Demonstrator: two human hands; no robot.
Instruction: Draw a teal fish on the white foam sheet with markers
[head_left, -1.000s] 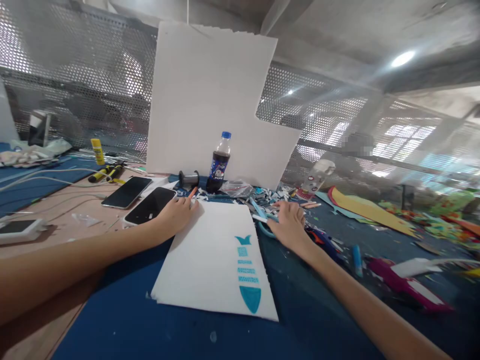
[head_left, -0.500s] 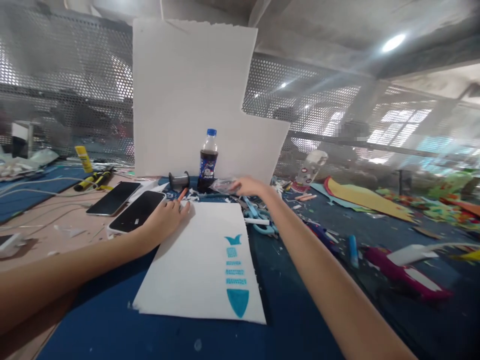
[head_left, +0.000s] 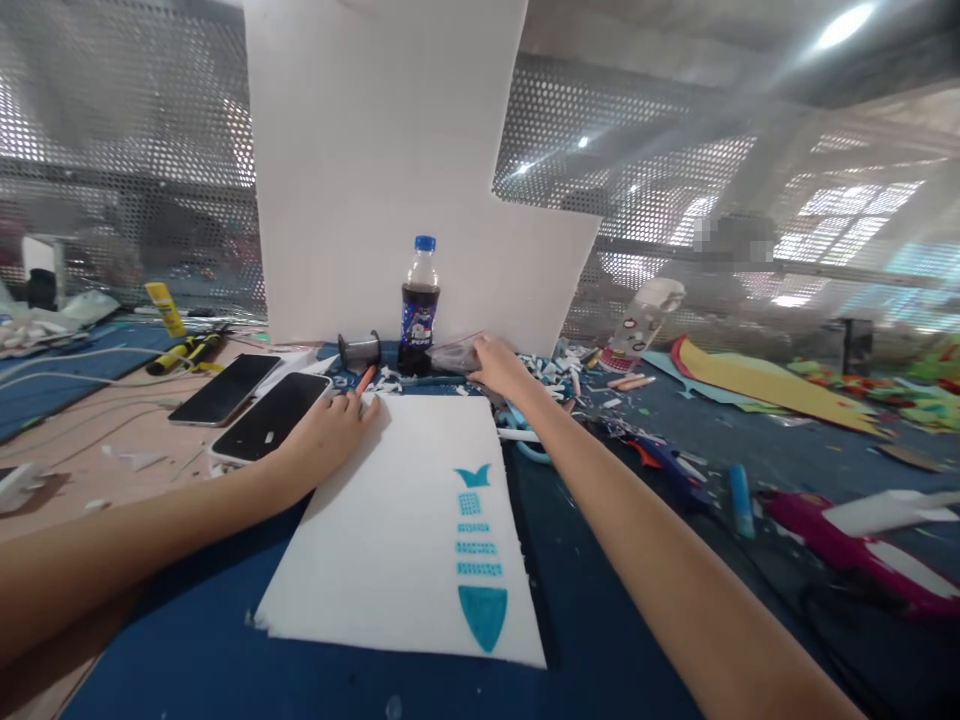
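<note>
My left hand (head_left: pixel 330 435) lies on the upper left edge of a white foam sheet (head_left: pixel 367 540), its fingers stretched forward. An orange stick (head_left: pixel 366 380) pokes out just beyond those fingertips; whether they touch it is hard to see. Teal shapes (head_left: pixel 480 570) resembling a fish skeleton run down the sheet's right side. Past the far edge, my right hand (head_left: pixel 499 368) is closed on a clear plastic bag (head_left: pixel 452 357), whose contents are unclear. Close to the bag stands a cola bottle (head_left: pixel 418 315) with a blue cap. Light blue scissors (head_left: pixel 534 450) lie partly under my right forearm.
Two phones (head_left: pixel 225 388) lie at the left, by a glue stick (head_left: pixel 165 308) and cables. A wire spool (head_left: pixel 360 350) sits left of the bottle. White board (head_left: pixel 390 180) rises behind. White scraps, a purple glue gun (head_left: pixel 870 560) and a blue marker (head_left: pixel 741 500) are at the right.
The head view has tilted down and shifted slightly. My right hand stays at the clear bag, which now appears raised a little at its edge. The left hand keeps its place on the sheet.
</note>
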